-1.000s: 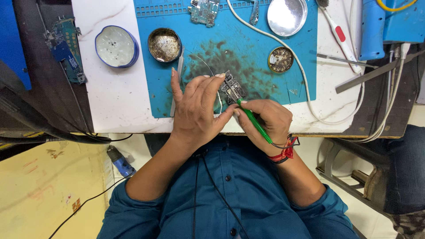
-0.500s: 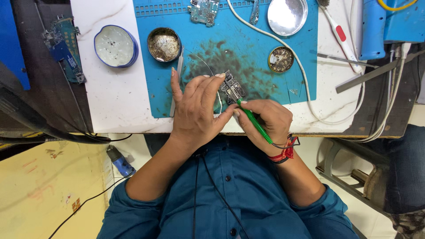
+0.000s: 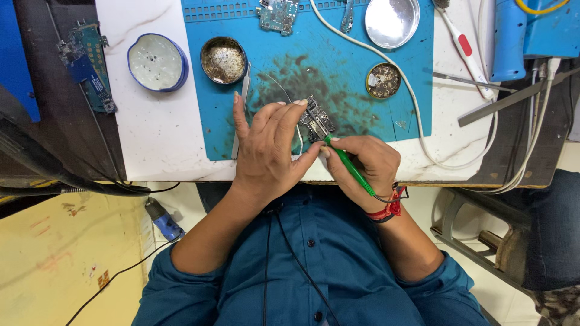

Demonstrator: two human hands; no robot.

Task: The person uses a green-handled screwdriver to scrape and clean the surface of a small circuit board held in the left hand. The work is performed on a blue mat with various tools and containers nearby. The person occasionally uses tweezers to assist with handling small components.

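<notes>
Several small containers stand on the desk (image 3: 163, 139). A round blue-rimmed tin (image 3: 157, 62) sits on the white surface and holds something pale, perhaps paste; its make-up is hard to tell. On the blue silicone work mat (image 3: 399, 115) a rusty round tin (image 3: 223, 60) holds a brownish, grainy mass. A small brass-coloured round tin (image 3: 383, 80) holds a tangle of metal bits or wire. A shiny silver round lid or dish (image 3: 392, 22) is cut off by the top edge and looks bare inside.

The small dark circuit board (image 3: 316, 119) lies on the stained middle of the mat, near its front edge. The left hand (image 3: 270, 145) lies flat over the mat with fingers spread, fingertips touching the board's left edge. The right hand (image 3: 362, 164) has its grip pinched around a slim green-handled tool (image 3: 349, 164), whose tip meets the board. The tool's rear end is hidden behind the wrist. Another green circuit board (image 3: 278, 14) at the top is cut off.
</notes>
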